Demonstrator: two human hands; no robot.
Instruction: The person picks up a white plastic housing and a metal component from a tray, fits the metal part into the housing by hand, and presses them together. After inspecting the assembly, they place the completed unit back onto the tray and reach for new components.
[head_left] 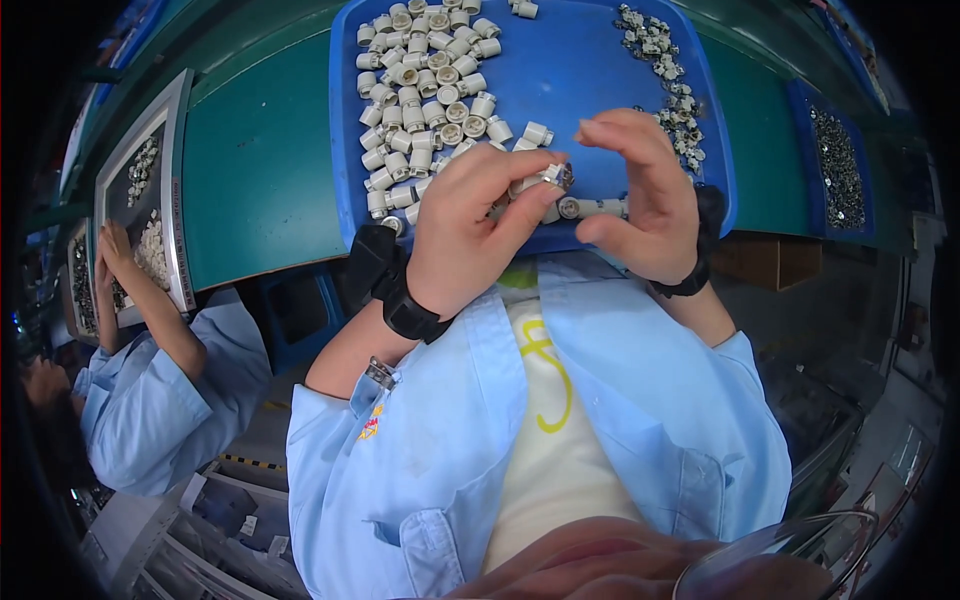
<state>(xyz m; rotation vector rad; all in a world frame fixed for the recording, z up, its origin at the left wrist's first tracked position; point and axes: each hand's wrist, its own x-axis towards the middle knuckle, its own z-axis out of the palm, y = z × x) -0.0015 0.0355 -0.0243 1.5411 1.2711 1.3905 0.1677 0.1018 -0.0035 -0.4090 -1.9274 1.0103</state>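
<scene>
My left hand pinches a white lamp socket between thumb and fingers over the near side of a blue tray. A small metal-and-white fitting shows at the socket's right end. My right hand is just to the right, its thumb and fingers curved apart with nothing between them. Below the gap between the hands, a white cylindrical piece lies along the tray's near edge, partly hidden by the right hand. Many white lamp sockets fill the tray's left side; small metal-and-white fittings line its right side.
The tray rests on a green tabletop. To the right stands a blue bin of small metal parts, with a cardboard box below. On the left, a co-worker's hands are over a metal-framed tray of parts.
</scene>
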